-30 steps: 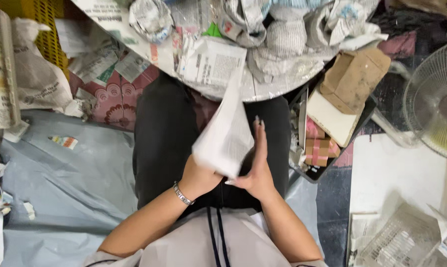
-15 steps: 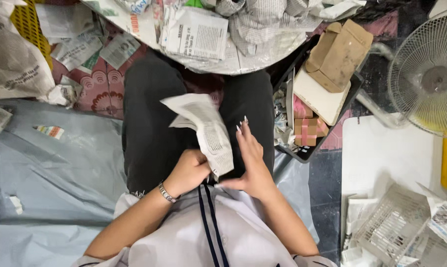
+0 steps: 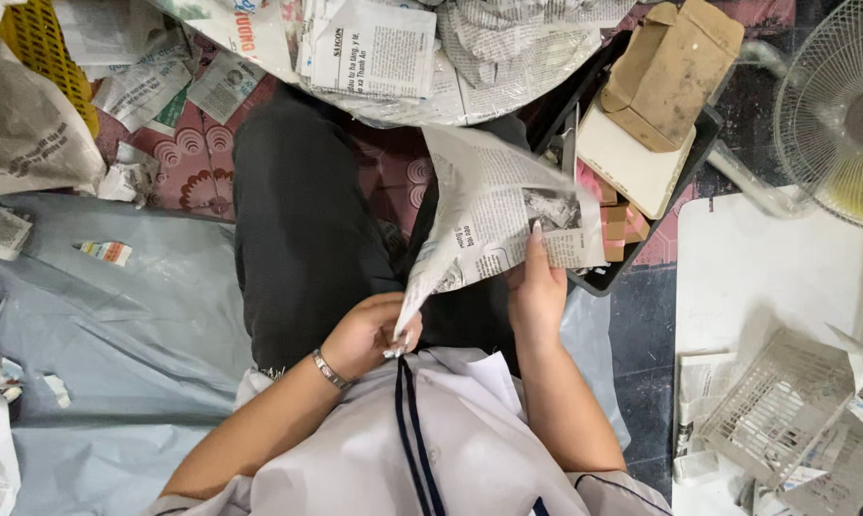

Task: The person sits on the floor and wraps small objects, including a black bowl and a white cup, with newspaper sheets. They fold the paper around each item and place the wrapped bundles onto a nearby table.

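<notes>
Left hand pinching newspaper sheet corner, right hand flat beneath it

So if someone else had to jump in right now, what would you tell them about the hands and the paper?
Left hand: pinches the narrow bottom tip of the newspaper sheet, low over the lap.
Right hand: flat against the sheet's lower right side, fingers pointing up.
The sheet fans out wide at the top, like a half-made cone.
Done: one end is gathered to a point.
Left: the wide end is loose and open.
More newspapers lie on the round table ahead; cardboard boxes sit to the right.
</notes>
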